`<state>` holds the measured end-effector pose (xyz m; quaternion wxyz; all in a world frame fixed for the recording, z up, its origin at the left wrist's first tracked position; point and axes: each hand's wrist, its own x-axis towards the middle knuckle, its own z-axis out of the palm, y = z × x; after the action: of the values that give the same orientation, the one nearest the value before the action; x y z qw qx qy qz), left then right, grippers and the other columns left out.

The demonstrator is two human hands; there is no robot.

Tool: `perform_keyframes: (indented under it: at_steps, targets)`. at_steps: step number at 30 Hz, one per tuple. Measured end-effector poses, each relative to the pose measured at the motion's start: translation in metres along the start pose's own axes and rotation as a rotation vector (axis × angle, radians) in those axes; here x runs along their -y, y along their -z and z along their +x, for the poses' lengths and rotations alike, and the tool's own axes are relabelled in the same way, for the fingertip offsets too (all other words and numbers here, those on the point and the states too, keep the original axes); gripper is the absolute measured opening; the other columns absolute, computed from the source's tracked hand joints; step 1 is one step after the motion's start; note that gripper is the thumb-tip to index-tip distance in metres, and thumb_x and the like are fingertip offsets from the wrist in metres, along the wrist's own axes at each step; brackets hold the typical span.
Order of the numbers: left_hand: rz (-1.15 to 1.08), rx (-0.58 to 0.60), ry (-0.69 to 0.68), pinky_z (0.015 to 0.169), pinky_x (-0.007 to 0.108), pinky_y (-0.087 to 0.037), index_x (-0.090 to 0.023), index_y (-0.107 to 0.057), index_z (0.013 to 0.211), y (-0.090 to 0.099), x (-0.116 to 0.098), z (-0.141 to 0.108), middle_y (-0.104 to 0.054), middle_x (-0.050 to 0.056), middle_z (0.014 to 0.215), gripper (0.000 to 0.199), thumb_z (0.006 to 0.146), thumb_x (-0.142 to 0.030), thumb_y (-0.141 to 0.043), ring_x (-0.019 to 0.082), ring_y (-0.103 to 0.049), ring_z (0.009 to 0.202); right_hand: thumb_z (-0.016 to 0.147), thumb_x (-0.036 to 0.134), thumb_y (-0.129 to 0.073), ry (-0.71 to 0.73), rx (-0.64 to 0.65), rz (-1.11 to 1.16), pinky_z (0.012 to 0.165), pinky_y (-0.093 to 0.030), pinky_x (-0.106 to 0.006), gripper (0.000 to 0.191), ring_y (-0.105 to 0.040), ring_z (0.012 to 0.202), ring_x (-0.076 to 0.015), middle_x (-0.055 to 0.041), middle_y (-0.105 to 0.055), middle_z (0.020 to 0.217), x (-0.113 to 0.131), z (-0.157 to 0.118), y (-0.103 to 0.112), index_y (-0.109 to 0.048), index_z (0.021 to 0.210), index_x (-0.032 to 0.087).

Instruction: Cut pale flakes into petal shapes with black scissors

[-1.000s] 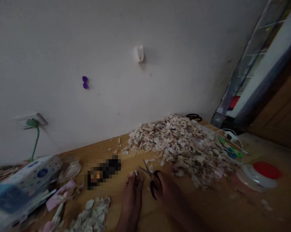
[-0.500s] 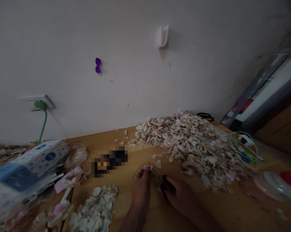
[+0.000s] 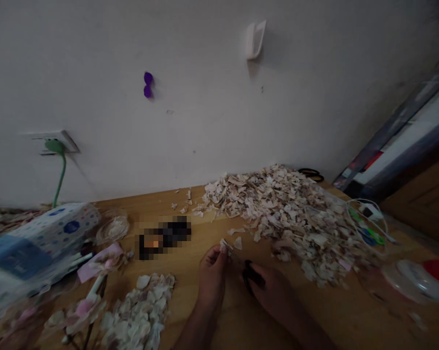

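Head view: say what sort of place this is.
Likely a worktable, perhaps at home: the right hand holds scissors near a heap of scraps, and a socket is on the wall.

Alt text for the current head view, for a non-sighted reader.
Left hand pinches a pale flake; right hand holds black-handled scissors, blades toward it. On the wooden table, a large heap of flakes lies beyond, a smaller pile at left.

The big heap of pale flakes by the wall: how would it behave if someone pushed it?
The heap of pale flakes would probably spread rather than slide whole, since stray flakes lie loose beside it. The pieces look thin, so likely light; ragged edges may hint at brittleness.
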<state>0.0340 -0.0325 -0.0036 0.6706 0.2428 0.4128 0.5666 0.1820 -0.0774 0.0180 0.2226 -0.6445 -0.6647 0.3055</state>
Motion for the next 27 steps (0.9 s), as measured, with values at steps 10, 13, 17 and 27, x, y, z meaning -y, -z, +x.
perform_keyframes:
  at_steps: [10,13,17,27]
  targets:
    - [0.049,0.089,0.011,0.056,0.020,-0.038,-0.014,-0.064,0.071,0.000,-0.002,-0.004,-0.057,-0.002,0.061,0.031,0.070,-0.043,-0.076,0.008,-0.049,0.055,0.082,0.032,-0.048,-0.026,-0.003,-0.030,0.084,-0.050,-0.035,0.035,-0.066,0.096,-0.0253,-0.0125,-0.071,0.108,-0.001,-0.003,-0.001,-0.065,0.110,0.018]
    - [0.078,0.107,0.015,0.056,0.020,-0.037,-0.015,-0.064,0.071,0.000,-0.004,-0.004,-0.057,-0.002,0.061,0.031,0.071,-0.044,-0.074,0.008,-0.047,0.055,0.082,0.030,-0.046,-0.021,-0.011,-0.059,0.085,-0.050,-0.037,0.036,-0.066,0.097,-0.0260,-0.0133,-0.070,0.110,-0.004,-0.003,-0.002,-0.065,0.111,0.018]
    - [0.128,0.102,0.004,0.055,0.018,-0.034,-0.014,-0.065,0.072,0.001,-0.008,-0.004,-0.057,-0.002,0.061,0.030,0.071,-0.042,-0.075,0.007,-0.045,0.055,0.081,0.027,-0.048,-0.017,-0.021,-0.094,0.087,-0.050,-0.038,0.039,-0.064,0.103,-0.0272,-0.0151,-0.067,0.116,-0.008,-0.004,-0.004,-0.063,0.115,0.017]
    - [0.243,0.131,-0.005,0.054,0.019,-0.036,-0.014,-0.065,0.068,0.001,-0.019,-0.004,-0.059,-0.001,0.060,0.031,0.069,-0.043,-0.076,0.007,-0.047,0.054,0.081,0.025,-0.048,-0.008,-0.043,-0.097,0.092,-0.049,-0.038,0.039,-0.063,0.107,-0.0265,-0.0147,-0.066,0.119,-0.009,-0.004,-0.006,-0.062,0.116,0.016]
